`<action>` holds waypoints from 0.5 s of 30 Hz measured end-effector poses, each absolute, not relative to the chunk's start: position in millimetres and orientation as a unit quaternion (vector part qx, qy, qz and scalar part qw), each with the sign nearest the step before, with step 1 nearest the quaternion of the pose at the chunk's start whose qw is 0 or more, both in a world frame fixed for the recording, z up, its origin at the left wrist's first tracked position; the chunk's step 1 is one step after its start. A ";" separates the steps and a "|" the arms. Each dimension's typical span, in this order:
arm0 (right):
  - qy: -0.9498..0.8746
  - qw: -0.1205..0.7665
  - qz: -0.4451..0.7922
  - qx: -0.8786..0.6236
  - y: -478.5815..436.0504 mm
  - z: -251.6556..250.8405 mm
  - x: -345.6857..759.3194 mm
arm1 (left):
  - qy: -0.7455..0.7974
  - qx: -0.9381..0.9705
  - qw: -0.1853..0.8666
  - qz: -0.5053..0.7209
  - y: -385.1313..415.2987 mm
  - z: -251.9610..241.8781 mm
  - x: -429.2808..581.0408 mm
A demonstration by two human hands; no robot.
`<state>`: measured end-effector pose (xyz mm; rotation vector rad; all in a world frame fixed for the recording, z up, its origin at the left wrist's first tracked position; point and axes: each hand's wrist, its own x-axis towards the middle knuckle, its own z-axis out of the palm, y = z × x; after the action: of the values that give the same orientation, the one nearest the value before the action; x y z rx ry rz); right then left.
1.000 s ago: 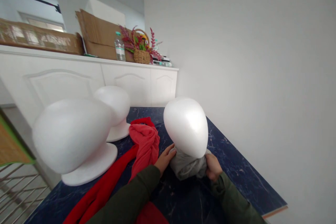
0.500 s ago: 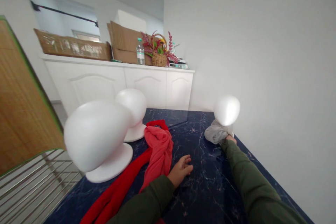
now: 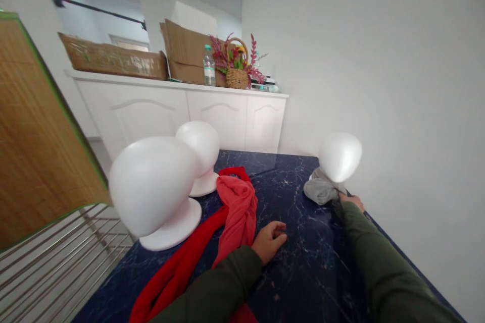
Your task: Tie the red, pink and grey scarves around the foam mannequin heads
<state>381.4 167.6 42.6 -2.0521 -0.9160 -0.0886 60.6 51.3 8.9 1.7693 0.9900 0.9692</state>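
Note:
At the right edge of the table, a grey scarf [image 3: 321,189] is bunched around the neck of a white mannequin head [image 3: 340,157]. My right hand [image 3: 353,201] grips the scarf at its right end, with some fingers hidden. My left hand [image 3: 268,243] is open, its fingers loosely bent above the table, holding nothing. Just left of it lie a twisted coral-red scarf [image 3: 238,207] and a bright red scarf [image 3: 189,252]. Two more white heads stand on the left, a nearer head [image 3: 153,186] and a farther head [image 3: 199,146].
The dark blue marbled table [image 3: 291,181] runs along a white wall on the right. Behind it, a white cabinet [image 3: 215,111] carries cardboard boxes [image 3: 185,53], a water bottle [image 3: 208,66] and a flower basket [image 3: 237,78]. A metal rack [image 3: 64,257] stands at the left.
My right hand has shifted slightly right at the end of the grey scarf. My left hand's fingers have curled a little more. The whole view has turned slightly left.

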 end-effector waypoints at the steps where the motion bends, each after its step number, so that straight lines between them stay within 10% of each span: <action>1: -0.371 0.433 -0.039 -0.821 159.0 37.1 381.4 | 0.407 0.741 0.361 0.393 49.3 18.5 56.8; 8: -0.486 0.557 -0.086 -0.668 71.4 7.7 333.8 | 0.657 0.729 -0.042 0.189 55.0 68.1 11.3; 15: -0.387 0.534 0.584 -0.474 19.0 8.8 201.2 | 0.586 0.792 -0.051 0.166 51.3 90.7 9.7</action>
<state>201.2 19.0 8.8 -1.1299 -0.9219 1.3914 9.7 51.3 90.7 2.5716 1.9024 0.5405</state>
